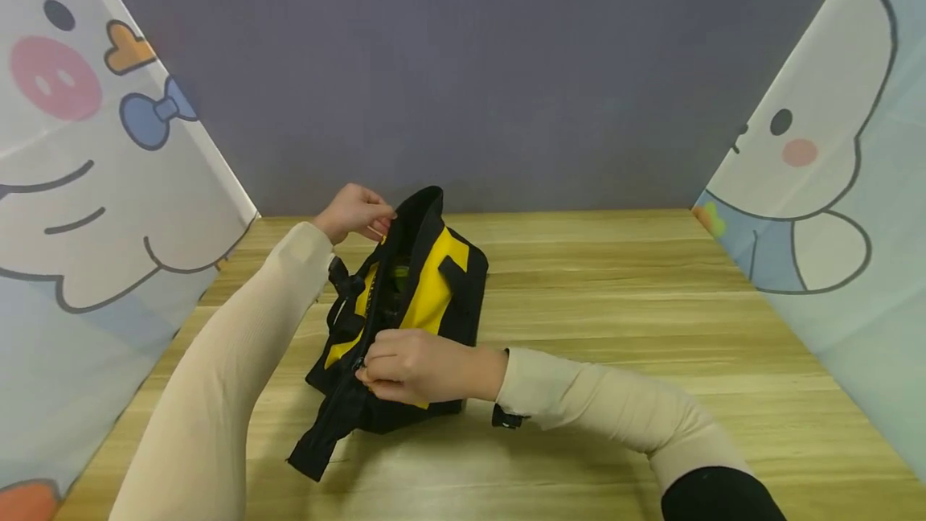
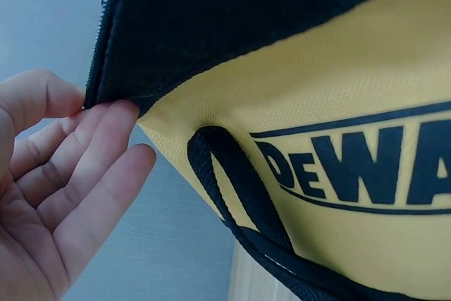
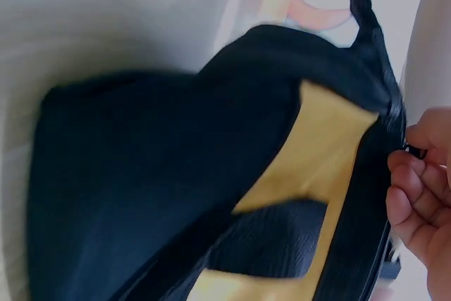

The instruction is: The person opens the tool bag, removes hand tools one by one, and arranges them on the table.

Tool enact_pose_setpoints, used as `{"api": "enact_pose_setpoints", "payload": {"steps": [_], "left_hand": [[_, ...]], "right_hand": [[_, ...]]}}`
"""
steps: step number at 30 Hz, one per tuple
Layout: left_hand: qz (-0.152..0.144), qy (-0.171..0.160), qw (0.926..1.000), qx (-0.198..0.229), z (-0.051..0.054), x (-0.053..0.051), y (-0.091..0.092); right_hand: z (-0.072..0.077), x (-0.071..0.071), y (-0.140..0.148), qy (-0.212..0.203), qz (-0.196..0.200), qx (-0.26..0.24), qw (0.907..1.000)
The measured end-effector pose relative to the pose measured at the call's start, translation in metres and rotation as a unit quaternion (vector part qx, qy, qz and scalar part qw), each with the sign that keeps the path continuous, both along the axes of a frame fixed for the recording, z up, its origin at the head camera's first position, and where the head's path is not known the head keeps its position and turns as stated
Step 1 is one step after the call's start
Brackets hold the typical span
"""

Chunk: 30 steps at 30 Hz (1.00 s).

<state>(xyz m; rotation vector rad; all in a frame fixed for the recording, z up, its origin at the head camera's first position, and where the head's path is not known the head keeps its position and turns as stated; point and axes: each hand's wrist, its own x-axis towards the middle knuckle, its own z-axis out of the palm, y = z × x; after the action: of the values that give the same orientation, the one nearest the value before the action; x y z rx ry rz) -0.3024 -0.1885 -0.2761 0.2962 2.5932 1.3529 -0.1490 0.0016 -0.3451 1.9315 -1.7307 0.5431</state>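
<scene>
A black and yellow zippered tool bag [image 1: 427,288] with "DEWA" lettering [image 2: 352,163] on its side stands on the table, its top partly unzipped. At the far end of the opening, my left hand [image 1: 356,213] pinches the edge of the bag between thumb and fingers, as the left wrist view also shows. My right hand [image 1: 427,364] is at the near end of the zipper, thumb and fingers pinching a small dark zipper pull [image 3: 416,151]. Something greenish [image 1: 399,273] shows inside the opening; what it is cannot be made out.
A wood-grain table [image 1: 615,288] lies under the bag. Behind it rises a grey wall [image 1: 463,79], with cartoon-printed panels at left [image 1: 108,215] and right [image 1: 817,183]. A black end tab [image 1: 314,453] of the bag sticks out toward me, and a black strap loop [image 2: 239,174] hangs on its side.
</scene>
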Motion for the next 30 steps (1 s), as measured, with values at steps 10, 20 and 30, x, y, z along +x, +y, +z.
{"api": "enact_pose_setpoints", "payload": {"steps": [10,20,30], "left_hand": [[0.011,-0.005,0.9997,0.021,0.002,0.004,-0.003],[0.011,0.001,0.9998,0.019,0.0,0.004,-0.005],[-0.013,-0.038,0.9991,0.008,-0.007,0.018,-0.01]], "right_hand": [[-0.003,0.029,-0.02,0.11,0.002,0.082,0.9906],[-0.007,0.052,-0.031,0.142,0.021,0.16,0.9766],[-0.013,0.046,-0.025,0.081,0.058,0.218,0.9708]]}}
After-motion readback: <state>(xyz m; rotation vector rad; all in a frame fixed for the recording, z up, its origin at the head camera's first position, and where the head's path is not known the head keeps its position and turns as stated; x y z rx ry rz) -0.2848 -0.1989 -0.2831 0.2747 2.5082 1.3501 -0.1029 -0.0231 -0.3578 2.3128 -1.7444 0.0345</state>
